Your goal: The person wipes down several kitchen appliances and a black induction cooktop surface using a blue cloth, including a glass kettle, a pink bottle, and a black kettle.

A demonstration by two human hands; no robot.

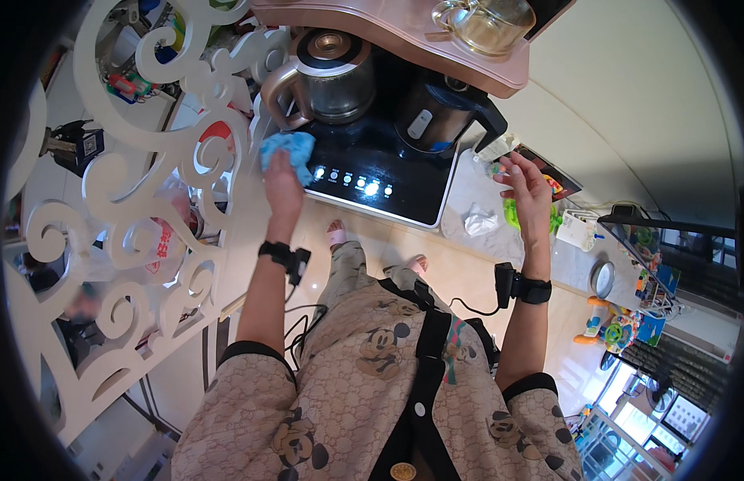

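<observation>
In my left hand [283,189] is a crumpled blue cloth [291,150], at the left edge of a black glass-topped tea maker [348,153] with a row of lit touch symbols. A glass kettle [342,96] with a rose-gold handle and lid stands on the top, just beyond the cloth. To its right stands a dark electric kettle [429,120] with a black handle. My right hand [525,189] hangs over the marble counter right of the tea maker, fingers apart and seemingly holding nothing. Below it are a bright green plastic item [511,213] and a crumpled white tissue [481,221].
A white scrollwork screen [122,135] borders the left side. The tea maker's rose-gold upper housing [396,30] overhangs the back, bearing a glass pot [492,27]. A television [678,258], a round metal dish [601,278] and colourful toys [615,327] are at right.
</observation>
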